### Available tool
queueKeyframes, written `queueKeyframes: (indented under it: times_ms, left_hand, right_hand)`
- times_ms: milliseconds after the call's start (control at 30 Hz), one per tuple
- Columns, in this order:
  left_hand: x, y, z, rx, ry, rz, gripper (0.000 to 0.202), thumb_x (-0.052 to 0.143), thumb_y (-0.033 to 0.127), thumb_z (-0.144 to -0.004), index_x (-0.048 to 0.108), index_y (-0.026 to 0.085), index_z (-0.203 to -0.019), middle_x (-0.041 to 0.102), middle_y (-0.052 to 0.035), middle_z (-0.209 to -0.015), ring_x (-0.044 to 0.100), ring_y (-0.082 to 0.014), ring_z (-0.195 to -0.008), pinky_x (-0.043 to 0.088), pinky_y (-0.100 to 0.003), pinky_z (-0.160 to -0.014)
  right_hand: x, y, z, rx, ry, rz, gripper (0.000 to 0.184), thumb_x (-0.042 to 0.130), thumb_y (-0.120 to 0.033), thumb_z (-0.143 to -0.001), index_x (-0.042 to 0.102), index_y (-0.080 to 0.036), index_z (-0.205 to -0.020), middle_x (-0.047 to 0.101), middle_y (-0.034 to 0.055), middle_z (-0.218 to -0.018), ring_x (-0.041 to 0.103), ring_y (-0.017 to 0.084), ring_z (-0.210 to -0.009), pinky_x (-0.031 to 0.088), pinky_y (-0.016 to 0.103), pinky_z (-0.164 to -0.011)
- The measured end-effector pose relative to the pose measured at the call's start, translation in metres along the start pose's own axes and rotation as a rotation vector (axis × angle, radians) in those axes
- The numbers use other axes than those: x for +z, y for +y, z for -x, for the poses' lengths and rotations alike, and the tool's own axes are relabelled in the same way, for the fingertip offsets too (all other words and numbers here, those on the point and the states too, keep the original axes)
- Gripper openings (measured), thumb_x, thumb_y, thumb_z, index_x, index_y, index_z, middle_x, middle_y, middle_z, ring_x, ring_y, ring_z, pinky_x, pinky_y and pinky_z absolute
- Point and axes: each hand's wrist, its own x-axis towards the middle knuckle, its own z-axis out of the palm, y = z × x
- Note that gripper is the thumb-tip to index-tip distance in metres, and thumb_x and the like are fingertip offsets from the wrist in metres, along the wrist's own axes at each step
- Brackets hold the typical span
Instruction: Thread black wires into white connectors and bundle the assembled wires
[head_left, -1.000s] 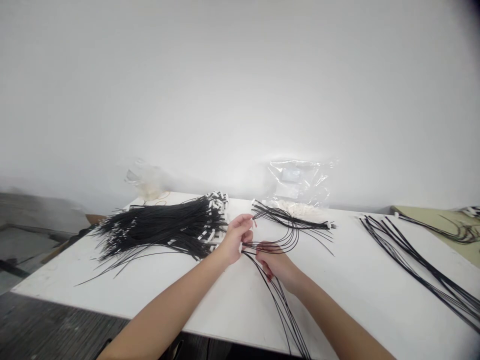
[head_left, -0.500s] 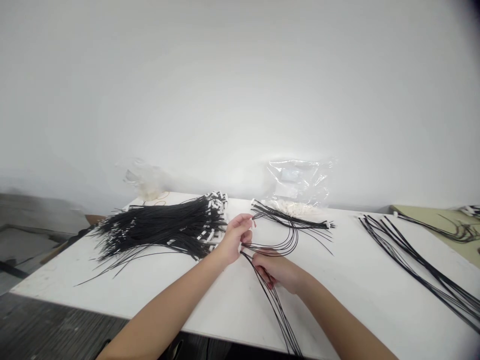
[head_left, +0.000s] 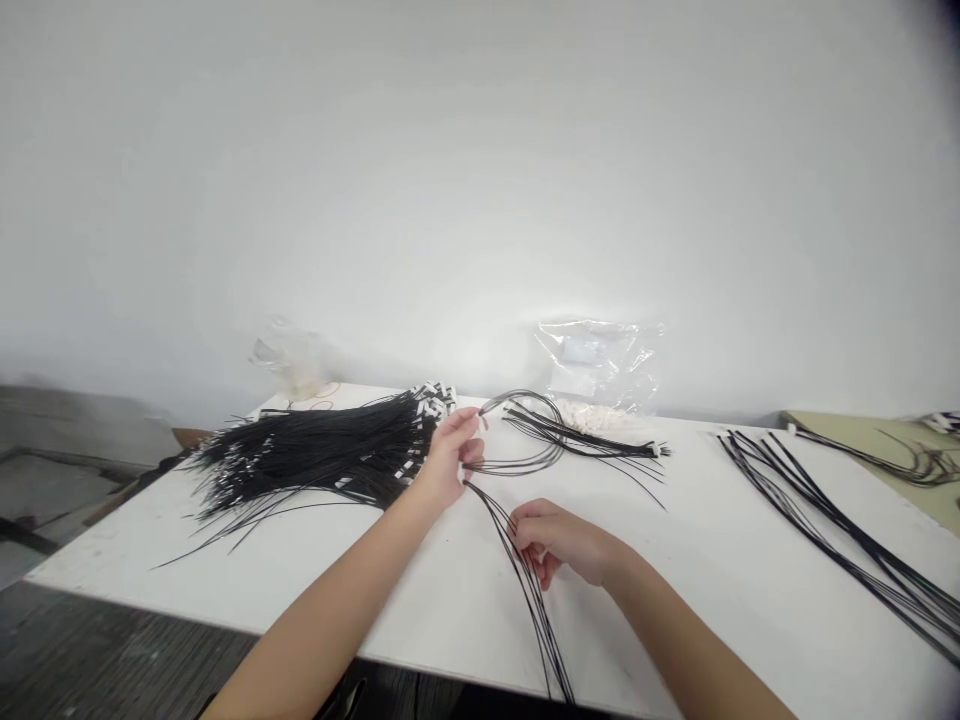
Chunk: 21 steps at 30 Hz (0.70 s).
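- Two bare hands work over the middle of the frame, above a white bench [head_left: 300, 560].
- The left hand [head_left: 450, 455] is closed in a narrow grip on black looped wires [head_left: 517, 470]; they leave it near the fingertips, curve out to the right and come back lower down by the palm. What sits inside the grip is hidden.
- Black hanging wires [head_left: 534, 600] also run from under the left hand down toward the lower edge of the frame. Whether they belong to the same piece as the loop cannot be told.
- The right hand [head_left: 544, 540], just right of centre, has its fingers curled narrow against the hanging wires; whether it pinches them or lets them slip past cannot be told.
- The step in hand looks like separating or guiding the loose strands while the left grip anchors their ends.
- As a judgement, the next move calls for a steady left grip and a light right one, with the strands apart so the loop does not snag the small wire bundle [head_left: 600, 445] lying behind it.
- Left of centre lies a large pile of black wires [head_left: 322, 450], with white connectors [head_left: 435, 405] at its right end.
- Behind the small bundle, a clear plastic bag [head_left: 600, 360] leans by the wall, small white pieces [head_left: 589, 415] at its foot.
- At the frame's right, long black wires [head_left: 862, 540] slant downward.
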Motion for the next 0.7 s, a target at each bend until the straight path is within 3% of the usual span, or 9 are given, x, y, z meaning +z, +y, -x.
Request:
queueKeyframes:
  times_ms: [300, 500, 700]
  left_hand:
    - [-0.021, 0.043, -0.008, 0.162, 0.111, 0.152, 0.026, 0.064, 0.025, -0.065, 0.05, 0.018, -0.085, 0.051, 0.0048, -0.072, 0.028, 0.0011, -0.036, 0.017, -0.014, -0.028]
    - [-0.041, 0.062, -0.013, 0.25, 0.153, 0.259, 0.019, 0.063, 0.021, -0.066, 0.05, 0.016, -0.079, 0.054, 0.0034, -0.071, 0.026, 0.0018, -0.037, 0.018, -0.012, -0.031]
    - [-0.048, 0.067, -0.014, 0.263, 0.218, 0.277, 0.018, 0.062, 0.02, -0.066, 0.05, 0.016, -0.079, 0.055, 0.0039, -0.068, 0.024, 0.0014, -0.036, 0.018, -0.014, -0.032]
  right_hand:
    - [0.0, -0.006, 0.007, -0.016, -0.073, 0.038, 0.004, 0.047, -0.017, -0.059, 0.047, -0.015, -0.062, 0.045, -0.0032, -0.058, 0.045, 0.007, -0.047, 0.045, 0.022, -0.048]
    - [-0.01, -0.012, 0.017, -0.159, -0.159, 0.025, 0.009, 0.047, -0.013, -0.058, 0.039, -0.015, -0.055, 0.039, -0.0047, -0.05, 0.043, 0.006, -0.046, 0.033, 0.017, -0.045]
    - [-0.023, -0.021, 0.034, -0.314, 0.025, -0.063, 0.005, 0.049, -0.014, -0.064, 0.045, -0.015, -0.062, 0.044, -0.0033, -0.051, 0.043, 0.007, -0.048, 0.034, 0.02, -0.05]
